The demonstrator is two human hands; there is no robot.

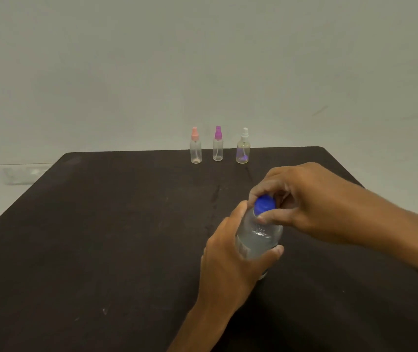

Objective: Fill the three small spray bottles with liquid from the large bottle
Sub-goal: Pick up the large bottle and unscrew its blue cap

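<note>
— Head view shows your fists on something clear. What is it, and why two hands?

— It's the large bottle (258,237), standing on the dark table (101,237) close to me. My left hand (228,260) wraps its body, fingers curled round the far side, so it can't turn or tip. My right hand (302,207) pinches the blue cap (264,204) from above, thumb on the near side and fingers behind; I judge that's a twisting hold, with the cap not yet off.

— And beyond your grip?

— Well past my right knuckles, by the table's far edge, three small bottles stand upright in a row, apart from one another: the pink-topped spray bottle (196,148), the purple-topped spray bottle (218,146) and the white-topped spray bottle (243,148). All are capped. They're out of reach of a spill while I open this. How full they are I can't tell.
</note>
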